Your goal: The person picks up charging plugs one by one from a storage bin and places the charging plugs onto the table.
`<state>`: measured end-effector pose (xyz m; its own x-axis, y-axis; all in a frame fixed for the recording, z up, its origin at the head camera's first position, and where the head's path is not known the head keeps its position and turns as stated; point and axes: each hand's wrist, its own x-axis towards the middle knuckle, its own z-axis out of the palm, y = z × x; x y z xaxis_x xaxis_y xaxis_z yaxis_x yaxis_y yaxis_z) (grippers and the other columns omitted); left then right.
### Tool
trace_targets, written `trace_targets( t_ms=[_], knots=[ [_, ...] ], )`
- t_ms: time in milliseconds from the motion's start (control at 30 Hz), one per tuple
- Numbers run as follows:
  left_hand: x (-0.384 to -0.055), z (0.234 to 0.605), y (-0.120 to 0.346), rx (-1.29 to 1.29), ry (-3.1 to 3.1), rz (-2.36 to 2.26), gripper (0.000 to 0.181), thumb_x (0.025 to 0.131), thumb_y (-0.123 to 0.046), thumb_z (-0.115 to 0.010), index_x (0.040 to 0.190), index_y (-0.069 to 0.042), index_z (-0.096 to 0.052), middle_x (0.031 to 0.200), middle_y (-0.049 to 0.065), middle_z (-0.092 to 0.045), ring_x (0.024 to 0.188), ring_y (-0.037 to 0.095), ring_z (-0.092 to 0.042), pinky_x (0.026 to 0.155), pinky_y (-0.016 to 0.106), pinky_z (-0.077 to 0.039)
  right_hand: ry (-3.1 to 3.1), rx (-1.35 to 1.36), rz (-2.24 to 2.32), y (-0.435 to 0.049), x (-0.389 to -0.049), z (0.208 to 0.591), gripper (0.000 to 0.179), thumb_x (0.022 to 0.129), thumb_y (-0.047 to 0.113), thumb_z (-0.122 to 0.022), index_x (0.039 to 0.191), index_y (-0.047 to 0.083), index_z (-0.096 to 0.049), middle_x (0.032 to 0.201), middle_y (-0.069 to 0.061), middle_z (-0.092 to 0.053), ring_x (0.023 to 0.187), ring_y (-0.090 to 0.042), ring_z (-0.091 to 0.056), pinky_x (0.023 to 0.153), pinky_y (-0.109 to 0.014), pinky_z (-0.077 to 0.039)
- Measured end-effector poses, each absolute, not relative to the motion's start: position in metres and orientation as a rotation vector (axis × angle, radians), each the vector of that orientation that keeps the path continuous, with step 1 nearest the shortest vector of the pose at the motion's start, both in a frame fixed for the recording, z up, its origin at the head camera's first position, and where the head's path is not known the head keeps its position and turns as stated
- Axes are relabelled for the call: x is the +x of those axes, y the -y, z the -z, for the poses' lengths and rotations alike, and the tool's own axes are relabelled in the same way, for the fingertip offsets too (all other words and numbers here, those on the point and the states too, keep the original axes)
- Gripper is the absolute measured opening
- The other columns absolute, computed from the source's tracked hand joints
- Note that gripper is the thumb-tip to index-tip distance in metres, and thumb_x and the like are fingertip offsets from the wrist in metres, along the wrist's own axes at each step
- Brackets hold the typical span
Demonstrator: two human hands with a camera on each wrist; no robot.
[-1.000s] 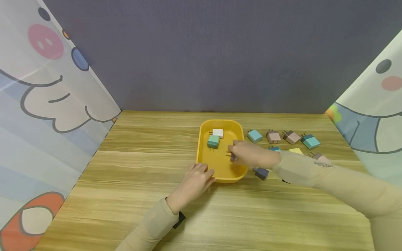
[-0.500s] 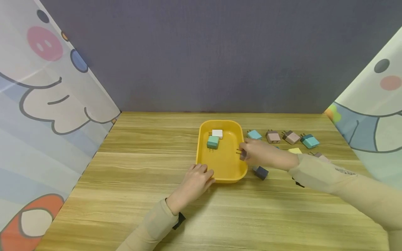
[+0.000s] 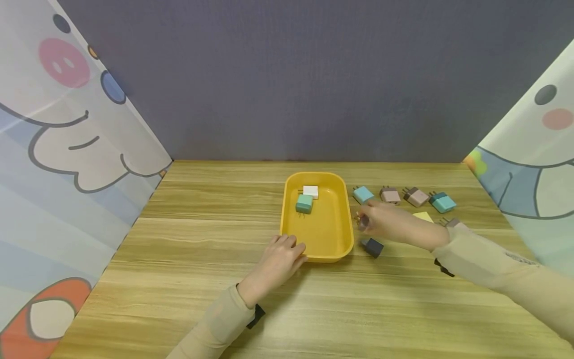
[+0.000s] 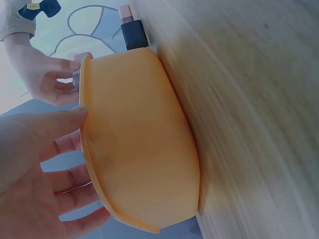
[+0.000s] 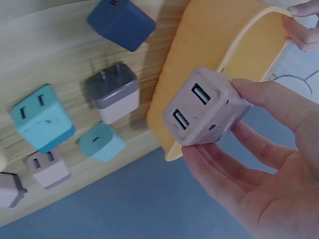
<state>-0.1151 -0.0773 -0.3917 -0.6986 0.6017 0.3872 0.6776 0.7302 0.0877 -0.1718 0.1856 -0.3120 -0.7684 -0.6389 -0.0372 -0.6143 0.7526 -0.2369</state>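
Observation:
My right hand point(image 3: 387, 219) pinches a pinkish plug-in charger point(image 5: 204, 107) between thumb and fingers, its two USB ports facing the right wrist camera. In the head view, hand and charger are just past the right rim of a yellow plastic tray point(image 3: 318, 237), above the table. At the tray's near left corner my left hand point(image 3: 279, 259) grips the rim, with its thumb point(image 4: 65, 119) against the edge in the left wrist view. Inside the tray lie a white charger point(image 3: 310, 192) and a green charger point(image 3: 304, 204), close together.
Right of the tray, several chargers lie on the table: light blue point(image 3: 363, 194), pink with a dark band point(image 3: 416, 197), teal point(image 3: 443, 202), yellow point(image 3: 423, 216) and dark navy point(image 3: 373, 248). My right forearm partly covers this group. A grey wall point(image 3: 314, 89) stands behind.
My right hand has moved right, from over the tray's inside to beyond its right rim, still holding the pinkish charger. The left hand and tray stay in place.

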Motion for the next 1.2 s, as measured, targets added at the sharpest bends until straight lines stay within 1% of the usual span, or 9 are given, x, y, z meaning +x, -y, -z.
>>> trace_targets(
  t_ms=[100, 300, 533, 700, 867, 1000, 1200],
  knots=[
    [-0.115, 0.392, 0.077, -0.993, 2.604, 0.321, 0.011, 0.08, -0.024, -0.065, 0.08, -0.013, -0.06, 0.068, -0.003, -0.047, 0.065, 0.012, -0.043, 0.069, 0.03, -0.039, -2.836, -0.996, 0.302, -0.191, -0.171, 0.312, 0.02, 0.074, 0.009, -0.068, 0.091, 0.001, -0.061, 0.081, -0.007, -0.054, 0.067, -0.015, -0.052, 0.057, -0.027, -0.045],
    [-0.115, 0.391, 0.077, -0.992, 2.605, 0.32, 0.011, 0.08, -0.024, -0.065, 0.08, -0.013, -0.061, 0.068, -0.003, -0.047, 0.065, 0.012, -0.043, 0.069, 0.03, -0.039, -2.809, -0.902, 0.292, -0.199, -0.17, 0.314, 0.023, 0.071, 0.006, -0.068, 0.091, 0.001, -0.058, 0.082, -0.007, -0.053, 0.067, -0.015, -0.051, 0.058, -0.029, -0.045],
    [-0.115, 0.391, 0.077, -0.988, 2.611, 0.321, 0.012, 0.08, -0.024, -0.065, 0.08, -0.013, -0.06, 0.068, -0.003, -0.047, 0.065, 0.013, -0.043, 0.069, 0.03, -0.04, -2.831, -0.949, 0.319, -0.21, -0.168, 0.321, 0.025, 0.068, 0.001, -0.068, 0.09, 0.002, -0.056, 0.081, -0.006, -0.055, 0.065, -0.012, -0.051, 0.057, -0.028, -0.044],
    [-0.115, 0.391, 0.077, -0.989, 2.612, 0.312, 0.012, 0.081, -0.024, -0.064, 0.081, -0.012, -0.061, 0.069, -0.003, -0.048, 0.066, 0.013, -0.044, 0.069, 0.03, -0.04, -2.825, -0.906, 0.322, -0.221, -0.167, 0.326, 0.026, 0.068, 0.0, -0.067, 0.092, -0.002, -0.057, 0.087, -0.011, -0.056, 0.067, -0.015, -0.051, 0.058, -0.028, -0.044],
    [-0.114, 0.391, 0.077, -0.991, 2.602, 0.311, 0.012, 0.081, -0.023, -0.064, 0.08, -0.013, -0.06, 0.069, -0.003, -0.048, 0.065, 0.013, -0.044, 0.069, 0.03, -0.04, -2.807, -0.88, 0.334, -0.23, -0.165, 0.33, 0.025, 0.069, 0.0, -0.066, 0.092, -0.003, -0.058, 0.084, -0.009, -0.055, 0.066, -0.013, -0.051, 0.055, -0.026, -0.042],
    [-0.114, 0.39, 0.077, -0.989, 2.603, 0.317, 0.012, 0.08, -0.023, -0.065, 0.08, -0.012, -0.06, 0.069, -0.002, -0.048, 0.065, 0.013, -0.044, 0.069, 0.03, -0.04, -2.79, -0.846, 0.337, -0.236, -0.162, 0.332, 0.024, 0.071, 0.002, -0.066, 0.093, -0.003, -0.058, 0.085, -0.009, -0.054, 0.064, -0.012, -0.049, 0.054, -0.025, -0.041],
    [-0.114, 0.39, 0.077, -0.984, 2.611, 0.308, 0.012, 0.08, -0.024, -0.064, 0.08, -0.013, -0.06, 0.069, -0.003, -0.048, 0.065, 0.013, -0.044, 0.07, 0.031, -0.04, -2.769, -0.808, 0.348, -0.242, -0.162, 0.339, 0.026, 0.071, 0.002, -0.066, 0.094, -0.005, -0.058, 0.082, -0.008, -0.054, 0.061, -0.01, -0.047, 0.053, -0.025, -0.04]
  ],
)
